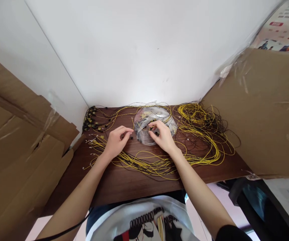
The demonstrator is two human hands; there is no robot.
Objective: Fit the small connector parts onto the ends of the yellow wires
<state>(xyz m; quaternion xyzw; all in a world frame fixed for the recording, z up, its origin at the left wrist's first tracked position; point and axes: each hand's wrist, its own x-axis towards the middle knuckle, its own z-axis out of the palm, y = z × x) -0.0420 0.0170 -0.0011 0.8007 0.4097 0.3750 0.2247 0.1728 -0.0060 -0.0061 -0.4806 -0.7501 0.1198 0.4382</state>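
My left hand (119,140) is closed, thumb and index finger pinched on the end of a thin yellow wire (132,124) that sticks up at the fingertips. Over the clear plastic bag (146,140) my right hand (161,134) is curled, its thumb and finger closing round a small black piece, too small to make out fully. Small black and yellow parts lie in or on the bag. Below both hands runs a long bundle of yellow and black wires (149,165), with pale metal ends (90,144) fanned out at the left.
More wires lie in a tangled coil (194,115) at the back right. Wires with black and yellow connectors (91,118) sit in the back left corner. Cardboard panels (257,117) flank the brown table (124,192), and a white wall (144,60) stands behind it.
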